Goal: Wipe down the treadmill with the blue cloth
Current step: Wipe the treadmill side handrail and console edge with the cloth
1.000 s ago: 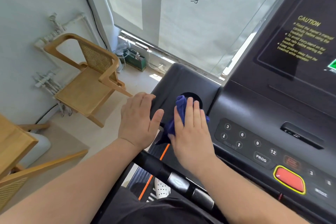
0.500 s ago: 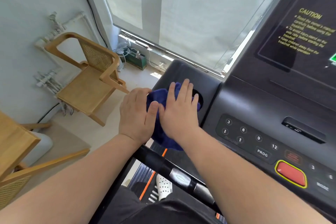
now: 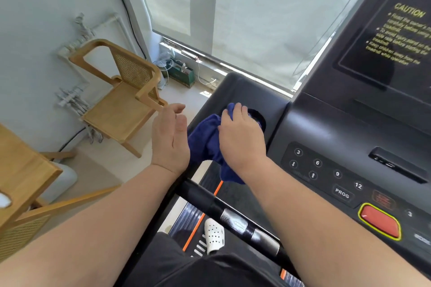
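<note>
Noted cloth [image 3: 205,142] bunched beneath right hand [image 3: 242,140], fingers [image 3: 238,110] curled into it, on treadmill [image 3: 326,128] by cup hole [image 3: 258,118]. Found left hand [image 3: 170,140] relaxed and spread, just beside cloth, holding nothing

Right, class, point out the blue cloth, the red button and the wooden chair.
blue cloth [image 3: 204,141]: head view, bunched middle.
red button [image 3: 379,221]: head view, centre of its face.
wooden chair [image 3: 116,110]: head view, seat.

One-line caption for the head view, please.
The right hand holds the blue cloth over the cup holder of the treadmill; the left hand hovers open beside it.
</note>
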